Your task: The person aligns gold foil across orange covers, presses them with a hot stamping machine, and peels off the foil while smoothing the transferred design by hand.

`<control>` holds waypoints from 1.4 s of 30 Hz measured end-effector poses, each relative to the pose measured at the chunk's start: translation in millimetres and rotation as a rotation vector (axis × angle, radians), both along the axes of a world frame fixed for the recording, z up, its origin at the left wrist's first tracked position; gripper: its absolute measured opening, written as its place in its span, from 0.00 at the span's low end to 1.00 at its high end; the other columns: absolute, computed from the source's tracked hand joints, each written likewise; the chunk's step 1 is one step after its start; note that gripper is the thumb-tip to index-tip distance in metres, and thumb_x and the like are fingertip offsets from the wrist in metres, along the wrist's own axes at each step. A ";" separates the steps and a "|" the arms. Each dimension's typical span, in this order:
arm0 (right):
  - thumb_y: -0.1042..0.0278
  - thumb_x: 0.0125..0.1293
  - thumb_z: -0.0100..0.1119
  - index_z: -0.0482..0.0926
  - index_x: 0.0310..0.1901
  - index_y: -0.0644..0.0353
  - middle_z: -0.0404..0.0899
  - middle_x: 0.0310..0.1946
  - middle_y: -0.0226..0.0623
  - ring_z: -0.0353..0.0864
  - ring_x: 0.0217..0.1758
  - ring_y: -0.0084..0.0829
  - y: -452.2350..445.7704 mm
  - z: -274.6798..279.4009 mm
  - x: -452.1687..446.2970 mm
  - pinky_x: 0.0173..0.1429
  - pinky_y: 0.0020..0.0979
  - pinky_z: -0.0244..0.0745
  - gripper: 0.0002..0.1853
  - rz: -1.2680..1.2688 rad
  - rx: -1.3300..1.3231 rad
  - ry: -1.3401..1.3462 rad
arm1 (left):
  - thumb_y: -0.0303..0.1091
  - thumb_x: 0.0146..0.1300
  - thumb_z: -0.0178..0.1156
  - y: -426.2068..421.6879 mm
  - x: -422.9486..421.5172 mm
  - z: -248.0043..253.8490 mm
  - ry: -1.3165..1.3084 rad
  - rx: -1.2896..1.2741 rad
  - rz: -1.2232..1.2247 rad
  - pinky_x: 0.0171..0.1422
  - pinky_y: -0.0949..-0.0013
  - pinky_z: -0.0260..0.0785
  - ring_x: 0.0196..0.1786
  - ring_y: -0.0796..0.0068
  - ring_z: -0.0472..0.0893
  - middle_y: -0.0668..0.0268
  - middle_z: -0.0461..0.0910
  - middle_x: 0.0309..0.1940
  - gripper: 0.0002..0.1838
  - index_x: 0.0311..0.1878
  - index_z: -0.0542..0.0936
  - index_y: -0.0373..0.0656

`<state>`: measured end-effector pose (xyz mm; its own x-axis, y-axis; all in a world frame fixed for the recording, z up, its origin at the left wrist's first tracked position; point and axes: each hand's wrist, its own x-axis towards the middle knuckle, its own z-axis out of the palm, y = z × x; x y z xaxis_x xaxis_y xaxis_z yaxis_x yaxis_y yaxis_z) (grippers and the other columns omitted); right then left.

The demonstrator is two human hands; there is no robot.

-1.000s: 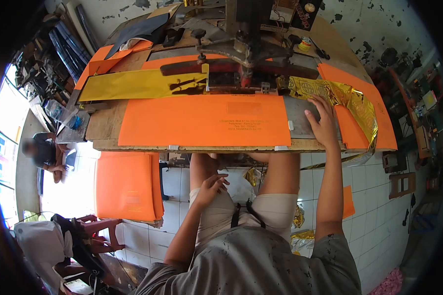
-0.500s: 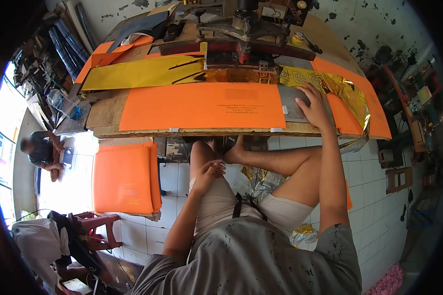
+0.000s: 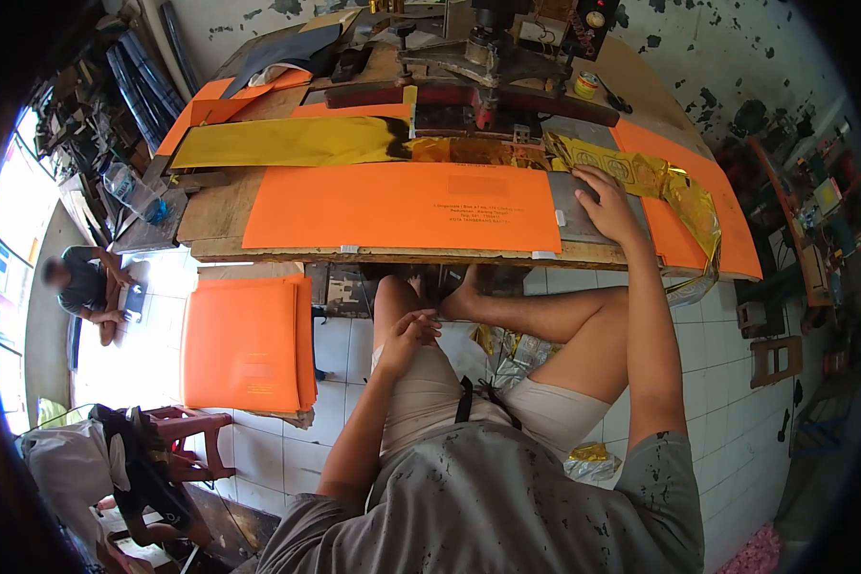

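Observation:
An orange printed sheet (image 3: 354,210) lies flat along the front of the wooden table (image 3: 230,253). My right hand (image 3: 605,206) rests with fingers apart on the grey plate (image 3: 576,228) at the sheet's right end, close to the patterned gold foil (image 3: 622,167). Behind the sheet, a yellow-gold foil strip (image 3: 287,143) runs under the heavy metal press (image 3: 483,72). My left hand (image 3: 409,340) hangs over my left thigh, fingers loosely bent and a little apart, with nothing in it.
A stack of orange sheets (image 3: 244,344) stands lower left, beside a red stool (image 3: 187,445). Another orange sheet (image 3: 684,230) lies under the trailing foil at right. Crumpled foil (image 3: 521,354) is on the floor. Another person (image 3: 91,287) sits far left; someone else is partly visible lower left.
The view has shifted slightly. The dark streaks on the foil strip left of the press have given way to a smaller dark patch nearer the press. Both hands stay nearly in place.

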<state>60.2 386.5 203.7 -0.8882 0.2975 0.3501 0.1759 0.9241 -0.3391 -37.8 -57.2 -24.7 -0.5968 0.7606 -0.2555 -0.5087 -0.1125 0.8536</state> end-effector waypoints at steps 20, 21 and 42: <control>0.66 0.78 0.59 0.83 0.63 0.59 0.80 0.67 0.39 0.73 0.74 0.41 -32.8 45.6 47.6 0.82 0.44 0.58 0.17 0.004 0.002 0.061 | 0.40 0.83 0.52 2.5 2.4 9.4 0.091 -0.055 -0.045 0.56 0.64 0.79 0.52 0.69 0.86 0.60 0.86 0.52 0.20 0.67 0.77 0.37; 0.66 0.78 0.59 0.84 0.63 0.59 0.81 0.66 0.39 0.74 0.74 0.41 -34.9 48.0 52.0 0.81 0.44 0.58 0.17 0.009 -0.002 0.059 | 0.40 0.83 0.53 3.7 5.2 19.8 0.130 -0.074 -0.064 0.56 0.65 0.79 0.52 0.70 0.86 0.60 0.86 0.52 0.20 0.67 0.77 0.37; 0.71 0.66 0.68 0.86 0.58 0.63 0.85 0.59 0.41 0.81 0.62 0.44 -186.9 52.2 161.8 0.70 0.45 0.69 0.19 0.101 -0.058 -0.030 | 0.39 0.81 0.53 99.9 74.1 170.7 -0.009 0.535 -0.251 0.85 0.50 0.57 0.83 0.55 0.62 0.53 0.59 0.82 0.37 0.84 0.50 0.40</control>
